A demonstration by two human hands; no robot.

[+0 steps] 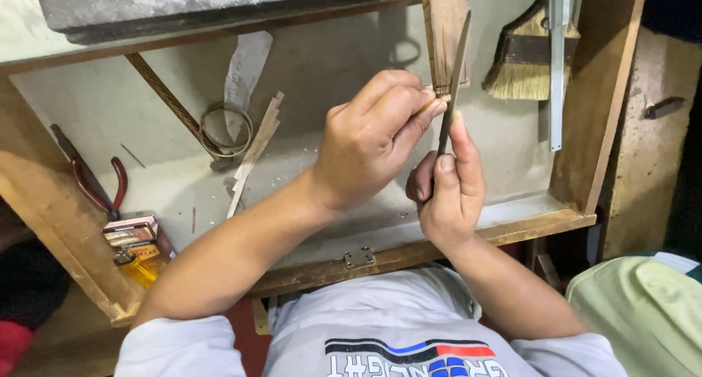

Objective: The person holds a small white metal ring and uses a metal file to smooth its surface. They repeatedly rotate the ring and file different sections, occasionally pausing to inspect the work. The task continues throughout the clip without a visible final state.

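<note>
Head view, right hand point(447, 194) gripping slim metal file point(453, 81), wooden peg point(443, 33)

Two bare forearms in shot, no watch, no rings, no gloves on the left hand point(369, 139) or the right hand point(446, 194). Short sleeves, pale grey-white, ending above the elbows: left sleeve point(179, 348) bunched and rounded at the bottom edge, right sleeve point(567, 355) just peeking in. Same pale fabric across the shirt point(365, 311), softly creased at the chest. There's a printed graphic low on it, a dark band with a blue stripe and a red stripe, white block lettering beneath, cut off by the frame. Fingernails short and plain
</note>
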